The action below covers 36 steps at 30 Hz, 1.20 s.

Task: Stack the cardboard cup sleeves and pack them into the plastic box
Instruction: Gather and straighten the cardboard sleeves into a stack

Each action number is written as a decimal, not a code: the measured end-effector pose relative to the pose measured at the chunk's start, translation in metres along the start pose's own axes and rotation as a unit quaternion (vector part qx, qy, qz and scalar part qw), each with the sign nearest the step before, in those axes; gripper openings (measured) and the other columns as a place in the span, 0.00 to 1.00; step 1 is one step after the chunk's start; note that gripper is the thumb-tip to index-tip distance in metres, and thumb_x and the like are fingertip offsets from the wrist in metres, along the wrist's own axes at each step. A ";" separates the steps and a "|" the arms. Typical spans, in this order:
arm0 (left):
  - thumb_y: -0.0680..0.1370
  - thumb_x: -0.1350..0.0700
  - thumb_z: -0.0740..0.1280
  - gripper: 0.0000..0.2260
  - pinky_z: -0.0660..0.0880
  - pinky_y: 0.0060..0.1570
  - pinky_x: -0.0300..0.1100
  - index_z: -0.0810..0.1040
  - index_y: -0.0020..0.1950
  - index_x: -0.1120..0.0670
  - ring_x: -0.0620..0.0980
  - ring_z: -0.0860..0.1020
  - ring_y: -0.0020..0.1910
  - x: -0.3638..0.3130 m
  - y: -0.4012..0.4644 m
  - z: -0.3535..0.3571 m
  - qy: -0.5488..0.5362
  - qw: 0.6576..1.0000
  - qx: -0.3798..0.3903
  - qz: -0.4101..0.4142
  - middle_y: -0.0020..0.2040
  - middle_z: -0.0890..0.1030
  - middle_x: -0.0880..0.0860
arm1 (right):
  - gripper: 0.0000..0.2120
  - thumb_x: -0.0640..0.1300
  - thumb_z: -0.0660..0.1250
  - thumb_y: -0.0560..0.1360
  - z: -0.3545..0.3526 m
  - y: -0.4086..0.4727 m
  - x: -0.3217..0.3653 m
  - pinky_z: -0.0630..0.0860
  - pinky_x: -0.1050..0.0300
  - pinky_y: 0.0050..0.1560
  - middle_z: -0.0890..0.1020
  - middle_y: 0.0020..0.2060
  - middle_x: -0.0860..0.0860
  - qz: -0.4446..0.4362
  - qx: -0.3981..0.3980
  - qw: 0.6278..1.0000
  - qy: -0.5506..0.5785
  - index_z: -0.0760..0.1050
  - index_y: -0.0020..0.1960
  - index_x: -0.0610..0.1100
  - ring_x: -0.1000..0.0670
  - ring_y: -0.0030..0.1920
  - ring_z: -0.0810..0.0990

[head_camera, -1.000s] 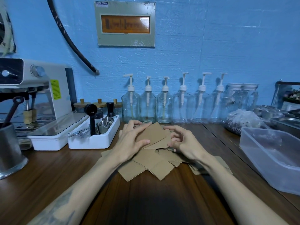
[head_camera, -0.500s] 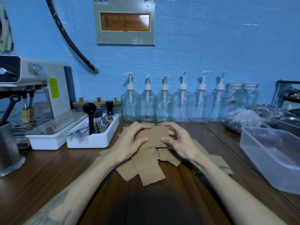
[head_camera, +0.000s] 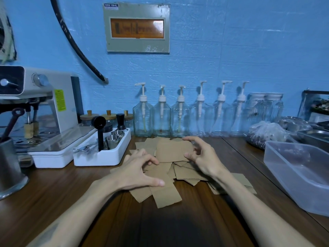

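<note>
- We work at a dark brown wooden counter (head_camera: pixel 178 220) set against a blue-painted textured wall (head_camera: pixel 249 50).
- The cardboard cup sleeves (head_camera: pixel 165 193) lie flat in a loose, overlapping pile at the centre of the counter, between our two forearms.
- One sleeve (head_camera: pixel 173 150) sits on top of the pile at its 12 o'clock edge.
- Our left hand (head_camera: pixel 137 172) rests palm down on the pile at 9 o'clock, fingers curled loosely; we cannot tell whether it pinches a sleeve.
- Our right hand (head_camera: pixel 203 157) is at the right edge of the top sleeve, fingers arched and spread, fingertips touching it; no firm grip is visible.
- The plastic box (head_camera: pixel 300 177) stands on the counter at 3 o'clock, translucent, well apart from the pile.
- An espresso machine (head_camera: pixel 41 107) stands at 9 to 10 o'clock, with a white tool tray (head_camera: pixel 106 155) just beside it.
- A row of clear pump bottles (head_camera: pixel 179 118) lines the wall at 12 o'clock.
- A grey wall panel (head_camera: pixel 137 27) with an orange window hangs above the bottles.
- A black hose (head_camera: pixel 76 45) runs diagonally down the wall at 11 o'clock.
- A metal cup (head_camera: pixel 8 168) stands at the far 9 o'clock edge.
</note>
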<state>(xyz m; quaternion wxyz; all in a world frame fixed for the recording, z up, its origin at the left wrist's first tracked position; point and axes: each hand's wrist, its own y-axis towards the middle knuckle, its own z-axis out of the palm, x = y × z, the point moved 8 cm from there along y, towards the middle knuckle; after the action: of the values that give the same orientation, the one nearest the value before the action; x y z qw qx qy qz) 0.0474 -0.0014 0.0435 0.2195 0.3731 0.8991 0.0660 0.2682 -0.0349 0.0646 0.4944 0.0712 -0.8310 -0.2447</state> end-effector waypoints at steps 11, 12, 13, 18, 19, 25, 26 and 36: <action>0.67 0.27 0.68 0.26 0.59 0.57 0.40 0.71 0.63 0.30 0.38 0.63 0.56 -0.008 -0.002 0.009 -0.005 0.999 0.049 0.011 0.51 0.66 0.42 | 0.22 0.34 0.71 0.74 0.004 0.000 0.001 0.72 0.53 0.40 0.71 0.34 0.45 -0.010 0.014 1.000 -0.018 0.75 0.61 0.56 0.48 0.35 0.70; 0.67 0.28 0.69 0.25 0.59 0.58 0.41 0.71 0.62 0.31 0.38 0.63 0.56 -0.009 -0.002 0.009 -0.007 0.999 0.049 0.013 0.51 0.66 0.42 | 0.22 0.34 0.71 0.74 0.004 0.000 0.001 0.72 0.53 0.40 0.71 0.34 0.45 -0.011 0.016 1.000 -0.018 0.75 0.62 0.56 0.47 0.35 0.70; 0.67 0.29 0.69 0.23 0.59 0.59 0.43 0.72 0.60 0.32 0.37 0.63 0.56 -0.010 -0.002 0.009 -0.009 0.999 0.048 0.015 0.51 0.65 0.41 | 0.22 0.34 0.71 0.75 0.004 0.001 0.001 0.71 0.53 0.40 0.71 0.34 0.45 -0.012 0.016 1.000 -0.018 0.75 0.62 0.56 0.47 0.35 0.70; 0.66 0.33 0.73 0.24 0.61 0.54 0.38 0.71 0.55 0.40 0.32 0.59 0.55 -0.009 -0.004 0.010 -0.026 0.997 0.066 -0.007 0.54 0.64 0.42 | 0.23 0.34 0.71 0.75 0.003 0.001 0.000 0.71 0.54 0.38 0.69 0.33 0.46 -0.013 0.014 1.000 -0.006 0.75 0.61 0.57 0.47 0.34 0.70; 0.66 0.33 0.74 0.25 0.61 0.51 0.36 0.70 0.54 0.41 0.32 0.60 0.55 -0.008 -0.004 0.010 -0.027 0.997 0.070 -0.012 0.54 0.64 0.42 | 0.23 0.34 0.71 0.75 0.003 0.001 0.000 0.71 0.54 0.38 0.69 0.32 0.47 -0.012 0.012 1.000 -0.006 0.75 0.61 0.58 0.47 0.34 0.69; 0.65 0.43 0.80 0.26 0.72 0.49 0.47 0.68 0.52 0.48 0.49 0.74 0.49 -0.007 -0.005 0.003 -0.201 0.976 0.081 -0.018 0.50 0.76 0.52 | 0.22 0.33 0.71 0.75 0.002 0.000 0.001 0.69 0.55 0.37 0.67 0.30 0.48 -0.011 0.013 1.000 0.012 0.75 0.62 0.55 0.48 0.32 0.67; 0.67 0.48 0.80 0.25 0.74 0.48 0.48 0.69 0.55 0.50 0.50 0.76 0.47 -0.006 -0.004 -0.002 -0.253 0.965 0.070 -0.013 0.50 0.78 0.52 | 0.22 0.33 0.71 0.75 0.002 0.000 0.001 0.68 0.57 0.36 0.67 0.30 0.50 -0.011 0.012 1.000 0.016 0.75 0.62 0.55 0.49 0.32 0.66; 0.63 0.54 0.80 0.32 0.79 0.42 0.50 0.71 0.63 0.50 0.57 0.85 0.47 0.027 0.001 -0.054 -0.536 0.820 -0.186 -0.073 0.50 0.86 0.58 | 0.25 0.30 0.68 0.75 0.005 0.000 0.003 0.74 0.64 0.29 0.65 0.35 0.44 0.014 0.016 0.998 0.057 0.73 0.67 0.50 0.45 0.33 0.69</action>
<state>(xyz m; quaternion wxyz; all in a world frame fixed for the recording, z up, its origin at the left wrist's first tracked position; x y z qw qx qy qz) 0.0071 0.0210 0.0829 0.7361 0.2346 0.6349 0.0056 0.2626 -0.0343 0.0653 0.5434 0.0819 -0.8060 -0.2200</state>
